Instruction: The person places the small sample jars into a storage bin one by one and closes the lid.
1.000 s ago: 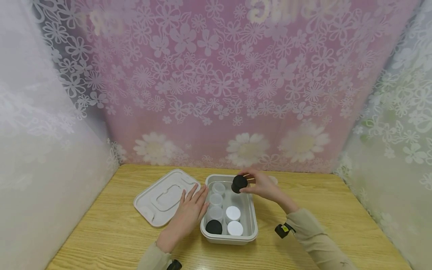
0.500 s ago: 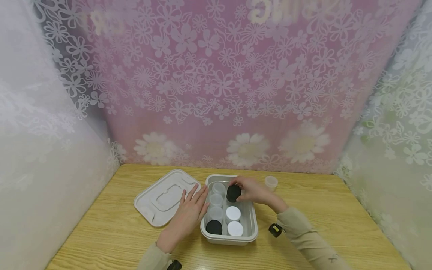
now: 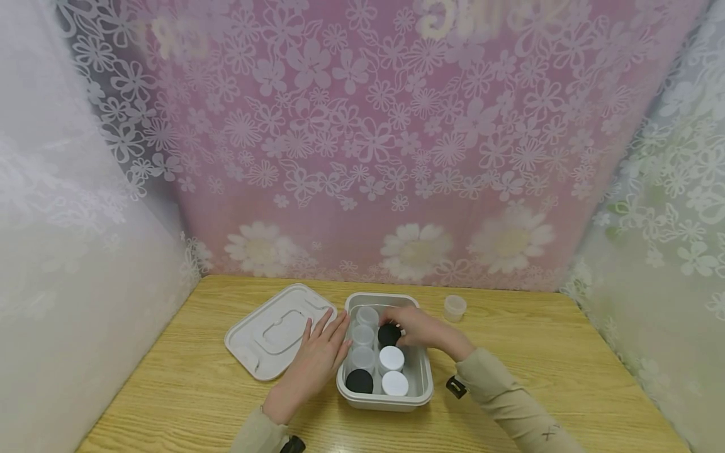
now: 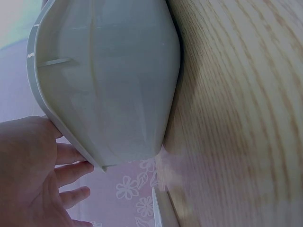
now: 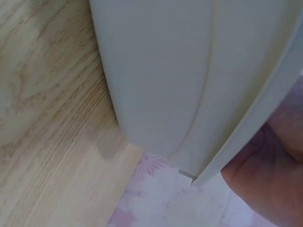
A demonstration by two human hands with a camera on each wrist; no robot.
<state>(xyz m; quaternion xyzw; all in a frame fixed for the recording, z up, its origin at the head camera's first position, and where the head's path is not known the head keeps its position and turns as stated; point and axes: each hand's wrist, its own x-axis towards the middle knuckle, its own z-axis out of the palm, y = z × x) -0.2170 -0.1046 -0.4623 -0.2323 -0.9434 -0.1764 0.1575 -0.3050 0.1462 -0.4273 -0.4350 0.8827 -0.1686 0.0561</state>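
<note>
A pale grey plastic box (image 3: 423, 377) stands on the wooden table, holding small round jars in two columns. My right hand (image 3: 421, 328) reaches inside over the right wall and grips a black-lidded jar (image 3: 388, 335), directly behind two white-lidded jars (image 3: 391, 358). In the left column are several clear jars (image 3: 362, 336), with another black-lidded jar (image 3: 359, 381) at the near end. Fingers extended, my left hand (image 3: 320, 352) touches the box's left rim; the left wrist view shows its fingertips at that rim (image 4: 66, 135). The right wrist view shows only the box's outer wall (image 5: 156, 71) and part of the hand.
The box's pale lid (image 3: 266, 340) lies flat on the table to the left, partly under my left hand in the head view. One clear small jar (image 3: 455, 307) stands on the table behind and right of the box. Patterned curtains surround the table (image 3: 538, 352).
My right hand has lowered the black-lidded jar into the box, moving left and toward me, up behind the white-lidded jars. The clear jar at the right has come into full view. My left hand stays put.
</note>
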